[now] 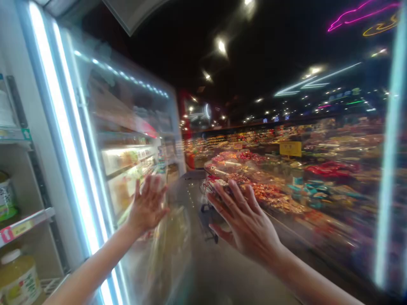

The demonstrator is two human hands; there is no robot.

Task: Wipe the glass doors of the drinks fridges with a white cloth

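1. Left hand [146,209], left of centre: the hand is standing upright with its back facing the viewer. It is holding nothing, and its fingers are lying apart.

2. Right hand [251,231], lower right of centre: this hand, too, is holding nothing, its palm facing away and its fingers fanning apart. Whether either palm is touching a surface, one cannot tell.

3. Nearest things: the lit cabinet [127,159], left of centre, is showing its shelves beyond the left hand. The shopping cart [207,183], at centre, is standing beyond the right hand, which is partly hiding it.

4. Surroundings: light strips [63,127] are running down the left side; a yellow bottle [19,277] is sitting at lower left. A display of goods [273,192], blurring, is filling the right.

5. Hazards, as judged: a leftward swing of the left forearm could be knocking the yellow bottle; a forward reach, misjudging depth, could be bumping the cabinet or cart. Blur is making such clearances hard to read.
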